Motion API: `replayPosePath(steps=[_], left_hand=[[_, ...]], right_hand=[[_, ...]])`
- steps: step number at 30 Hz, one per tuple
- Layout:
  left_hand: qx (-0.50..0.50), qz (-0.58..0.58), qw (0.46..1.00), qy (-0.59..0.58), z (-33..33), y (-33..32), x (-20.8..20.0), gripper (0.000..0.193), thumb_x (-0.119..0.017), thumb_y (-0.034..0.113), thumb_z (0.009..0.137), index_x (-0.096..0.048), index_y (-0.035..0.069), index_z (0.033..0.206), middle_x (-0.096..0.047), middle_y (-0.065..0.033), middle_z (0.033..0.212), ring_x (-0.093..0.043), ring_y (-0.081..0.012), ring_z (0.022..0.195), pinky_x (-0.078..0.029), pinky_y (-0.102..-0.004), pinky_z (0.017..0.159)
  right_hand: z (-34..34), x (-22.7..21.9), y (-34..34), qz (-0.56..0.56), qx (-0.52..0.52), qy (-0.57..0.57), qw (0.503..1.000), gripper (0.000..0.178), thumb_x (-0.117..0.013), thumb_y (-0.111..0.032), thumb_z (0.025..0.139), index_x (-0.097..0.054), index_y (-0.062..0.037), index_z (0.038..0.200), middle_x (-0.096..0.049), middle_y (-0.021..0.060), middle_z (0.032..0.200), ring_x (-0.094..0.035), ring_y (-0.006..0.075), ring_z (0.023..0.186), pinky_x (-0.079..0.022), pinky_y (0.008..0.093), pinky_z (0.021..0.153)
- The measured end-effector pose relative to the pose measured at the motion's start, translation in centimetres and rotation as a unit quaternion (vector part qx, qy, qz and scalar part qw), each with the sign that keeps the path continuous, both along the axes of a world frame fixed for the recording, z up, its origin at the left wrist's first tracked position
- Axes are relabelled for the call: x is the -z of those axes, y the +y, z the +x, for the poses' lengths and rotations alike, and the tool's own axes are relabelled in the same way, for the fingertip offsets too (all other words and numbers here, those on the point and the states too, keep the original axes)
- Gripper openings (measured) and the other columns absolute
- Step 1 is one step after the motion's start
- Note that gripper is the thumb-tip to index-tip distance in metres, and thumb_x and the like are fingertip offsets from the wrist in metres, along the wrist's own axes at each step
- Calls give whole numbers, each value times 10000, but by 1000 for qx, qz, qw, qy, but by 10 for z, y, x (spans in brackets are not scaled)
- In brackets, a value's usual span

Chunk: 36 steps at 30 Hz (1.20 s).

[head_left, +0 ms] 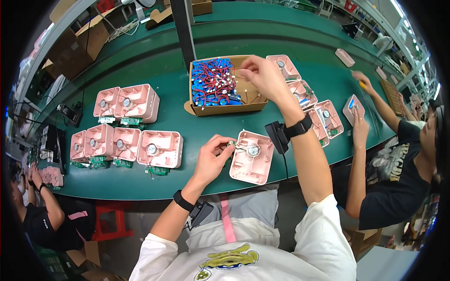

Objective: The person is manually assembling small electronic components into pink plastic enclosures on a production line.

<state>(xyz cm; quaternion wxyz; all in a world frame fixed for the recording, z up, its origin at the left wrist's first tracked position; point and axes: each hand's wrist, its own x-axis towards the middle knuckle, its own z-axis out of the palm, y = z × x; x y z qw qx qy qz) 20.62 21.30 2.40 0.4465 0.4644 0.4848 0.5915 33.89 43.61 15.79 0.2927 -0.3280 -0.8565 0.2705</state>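
My left hand (215, 157) pinches the edge of a small green circuit board (231, 144) beside an open pink plastic housing (262, 174). A round speaker (253, 150) sits in that housing, and thin wires run from it toward the board. Over the right part of a cardboard box (229, 109) hovers my right hand (265, 77), fingers bent and apart, with nothing visible between them. Blue battery packs (206, 89) with red and black leads and white plugs fill the left part of the box.
Several pink housings (161, 140) with boards stand at left. More housings (323, 117) stand at right, near a co-worker (389, 164) handling one. A dark post (182, 33) rises behind the box. A cable hangs from my right wrist device (277, 136). Another person sits far left.
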Motion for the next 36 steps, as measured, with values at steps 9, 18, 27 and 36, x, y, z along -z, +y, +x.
replayPosePath(steps=[9, 18, 27, 36], left_hand=[[16, -40, 999, 6, 0, 1, -7, 186, -682, -7, 1024, -718, -45, 1203, -625, -24, 1090, -640, -95, 1001, -531, -245, 894], [4, 8, 1000, 6, 0, 4, -3, 187, -673, -23, 1022, -716, -48, 1202, -618, -17, 1084, -641, -86, 980, -533, -240, 876], [-1, -58, 997, 55, -2, -4, -8, 190, -702, 0, 1005, -722, -42, 1190, -621, -27, 1074, -642, -82, 955, -534, -236, 852], [-107, -25, 983, 145, 15, 1, -27, 141, -762, 29, 936, -749, -38, 1060, -641, -40, 883, -585, -73, 718, -482, -244, 642]], right_hand=[[5, 11, 14, -5, -71, -286, 956, 212, -721, -115, 909, -770, 12, 1072, -784, 154, 884, -751, 250, 787, -582, 370, 718], [20, 0, -16, -266, -87, 293, 914, 243, -662, -69, 1038, -729, 79, 1220, -765, 86, 974, -711, 130, 807, -559, 256, 703], [59, -21, -70, -327, -151, 400, 843, 290, -633, -83, 1066, -684, 90, 1294, -742, 122, 1035, -692, 121, 778, -560, 244, 677], [86, -38, -113, -314, -95, 248, 911, 229, -637, -129, 1076, -723, 13, 1234, -691, 14, 925, -519, -1, 681, -346, 180, 531]])
